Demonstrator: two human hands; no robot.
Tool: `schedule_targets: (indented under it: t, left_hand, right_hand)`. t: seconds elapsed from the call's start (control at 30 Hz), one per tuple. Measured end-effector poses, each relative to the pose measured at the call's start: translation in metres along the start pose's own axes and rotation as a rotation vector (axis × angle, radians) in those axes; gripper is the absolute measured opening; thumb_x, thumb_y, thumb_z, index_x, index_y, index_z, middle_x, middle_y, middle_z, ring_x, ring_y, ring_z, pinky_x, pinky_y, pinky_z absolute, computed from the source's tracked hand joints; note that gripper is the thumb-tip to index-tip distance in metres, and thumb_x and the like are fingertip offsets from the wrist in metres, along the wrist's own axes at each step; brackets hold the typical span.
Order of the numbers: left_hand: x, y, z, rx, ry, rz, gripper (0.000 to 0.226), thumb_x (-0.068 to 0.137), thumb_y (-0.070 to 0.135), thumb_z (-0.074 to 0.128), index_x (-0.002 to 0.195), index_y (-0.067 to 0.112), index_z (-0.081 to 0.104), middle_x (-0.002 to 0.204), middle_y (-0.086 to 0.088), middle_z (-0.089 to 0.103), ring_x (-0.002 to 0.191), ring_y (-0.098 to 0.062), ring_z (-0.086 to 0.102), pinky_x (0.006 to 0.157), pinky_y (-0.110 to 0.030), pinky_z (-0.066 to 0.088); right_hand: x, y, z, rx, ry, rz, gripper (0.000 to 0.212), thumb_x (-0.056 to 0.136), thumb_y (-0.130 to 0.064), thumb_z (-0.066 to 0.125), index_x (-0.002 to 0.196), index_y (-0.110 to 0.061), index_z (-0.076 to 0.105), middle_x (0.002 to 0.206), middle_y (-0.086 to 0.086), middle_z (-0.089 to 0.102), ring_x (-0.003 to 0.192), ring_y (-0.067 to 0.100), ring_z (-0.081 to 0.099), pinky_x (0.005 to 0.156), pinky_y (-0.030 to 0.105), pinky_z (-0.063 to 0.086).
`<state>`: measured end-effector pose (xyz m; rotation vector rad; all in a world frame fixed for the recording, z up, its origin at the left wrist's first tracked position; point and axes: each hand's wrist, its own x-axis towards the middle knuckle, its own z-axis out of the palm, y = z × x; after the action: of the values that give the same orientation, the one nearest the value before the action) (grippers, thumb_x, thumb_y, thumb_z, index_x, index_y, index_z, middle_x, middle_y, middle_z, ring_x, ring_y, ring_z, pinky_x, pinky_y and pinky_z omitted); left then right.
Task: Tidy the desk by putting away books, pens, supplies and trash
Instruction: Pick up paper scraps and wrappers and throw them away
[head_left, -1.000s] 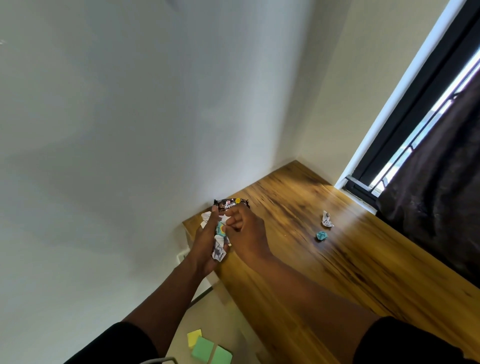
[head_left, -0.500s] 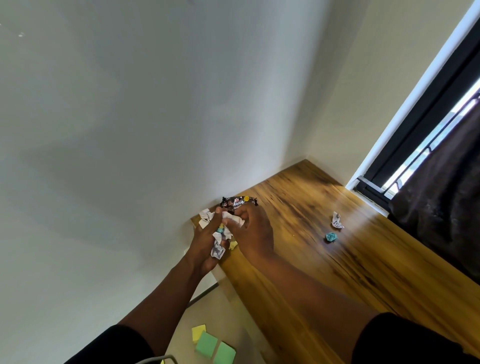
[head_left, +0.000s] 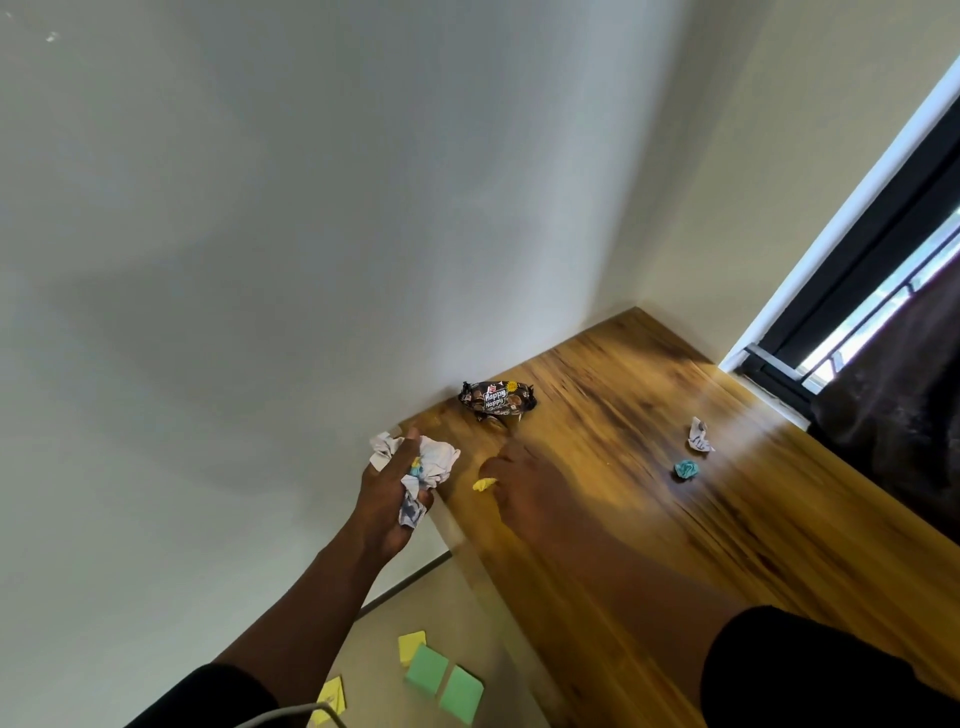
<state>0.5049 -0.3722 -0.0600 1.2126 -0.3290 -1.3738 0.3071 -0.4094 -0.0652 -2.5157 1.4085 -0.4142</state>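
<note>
The hands have parted since a moment ago: the right hand (head_left: 524, 483) has dropped to the wooden desk (head_left: 649, 519), blurred, grip unclear, beside a yellow scrap (head_left: 484, 484). The left hand (head_left: 389, 493) clutches a wad of crumpled paper (head_left: 428, 467) off the desk's corner. Left to clear: the biscuit wrapper (head_left: 496, 399) by the wall, a white paper ball (head_left: 698, 435), a teal ball (head_left: 685, 469). Sticky notes (head_left: 441, 680) lie on the floor.
</note>
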Motion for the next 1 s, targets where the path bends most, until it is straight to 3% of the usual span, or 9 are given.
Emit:
schedule_targets:
  t: [0.13,0.2,0.3,0.4,0.47,0.67,0.77,0.87,1.0]
  left_hand:
    - [0.006,-0.001,0.007,0.013,0.05,-0.013,0.02,0.102,0.028,0.06,0.111,0.01,0.06,0.129,-0.028,0.063,0.067,-0.008,0.074,0.055,-0.017,0.056]
    - [0.006,-0.001,0.012,0.014,0.022,0.001,0.02,0.1,0.028,0.065,0.113,0.014,0.06,0.119,-0.02,0.066,0.075,-0.011,0.071,0.06,-0.022,0.06]
    - [0.004,-0.002,0.022,0.012,-0.016,-0.007,0.035,0.097,0.03,0.069,0.126,0.014,0.059,0.114,-0.006,0.069,0.093,-0.02,0.07,0.08,-0.035,0.06]
    - [0.005,-0.001,0.035,-0.02,-0.005,-0.023,0.022,0.096,0.029,0.068,0.111,0.013,0.065,0.114,-0.014,0.073,0.104,-0.03,0.071,0.1,-0.046,0.054]
    - [0.006,-0.001,0.044,0.011,-0.02,-0.035,0.045,0.085,0.042,0.078,0.117,0.012,0.067,0.12,-0.018,0.072,0.111,-0.035,0.07,0.106,-0.052,0.051]
    - [0.011,-0.001,0.057,-0.121,-0.083,-0.143,0.065,0.092,0.05,0.067,0.14,0.007,0.058,0.139,-0.025,0.061,0.119,-0.033,0.06,0.099,-0.043,0.055]
    - [0.007,0.002,0.063,-0.174,-0.171,-0.193,0.072,0.089,0.059,0.062,0.138,0.007,0.059,0.136,-0.024,0.063,0.123,-0.033,0.062,0.094,-0.039,0.059]
    - [0.008,0.001,0.066,-0.116,-0.175,-0.184,0.054,0.096,0.042,0.064,0.135,0.005,0.061,0.127,-0.021,0.069,0.111,-0.034,0.071,0.08,-0.038,0.064]
    - [0.02,-0.006,0.059,-0.065,-0.119,-0.148,0.046,0.094,0.02,0.071,0.135,0.004,0.06,0.128,-0.024,0.068,0.104,-0.036,0.071,0.084,-0.043,0.063]
  right_hand:
    - [0.0,-0.003,-0.001,0.094,0.145,0.112,0.023,0.088,-0.015,0.073,0.11,-0.023,0.073,0.104,-0.001,0.066,0.095,0.022,0.061,0.068,0.033,0.052]
    - [0.006,-0.01,-0.008,0.183,0.222,0.151,0.023,0.092,-0.018,0.072,0.115,-0.019,0.075,0.106,0.001,0.069,0.096,0.02,0.063,0.073,0.027,0.049]
    - [0.014,-0.028,-0.028,0.29,0.33,0.136,0.028,0.092,-0.015,0.072,0.12,-0.018,0.074,0.107,0.001,0.073,0.095,0.015,0.066,0.078,0.024,0.052]
    - [0.015,-0.046,-0.039,0.427,0.342,0.19,0.027,0.093,-0.021,0.074,0.119,-0.021,0.072,0.104,-0.004,0.075,0.09,0.009,0.068,0.077,0.028,0.06]
    - [0.015,-0.05,-0.039,0.42,0.338,0.202,0.02,0.092,-0.027,0.075,0.112,-0.024,0.072,0.1,-0.007,0.075,0.087,0.007,0.068,0.075,0.028,0.061]
    - [0.017,-0.045,-0.035,0.173,0.363,0.137,0.022,0.095,-0.037,0.069,0.113,-0.025,0.074,0.107,-0.005,0.074,0.097,0.012,0.064,0.076,0.026,0.055]
    - [0.017,-0.041,-0.033,0.075,0.371,0.106,0.019,0.096,-0.036,0.066,0.107,-0.024,0.076,0.105,-0.004,0.068,0.097,0.012,0.06,0.07,0.022,0.05]
    - [0.017,-0.037,-0.029,0.066,0.351,0.083,0.021,0.098,-0.034,0.062,0.108,-0.022,0.076,0.106,-0.002,0.062,0.097,0.011,0.056,0.067,0.021,0.049]
    - [0.022,-0.027,-0.024,0.111,0.274,0.026,0.026,0.1,-0.034,0.055,0.109,-0.021,0.075,0.109,-0.002,0.063,0.099,0.01,0.055,0.075,0.025,0.053]
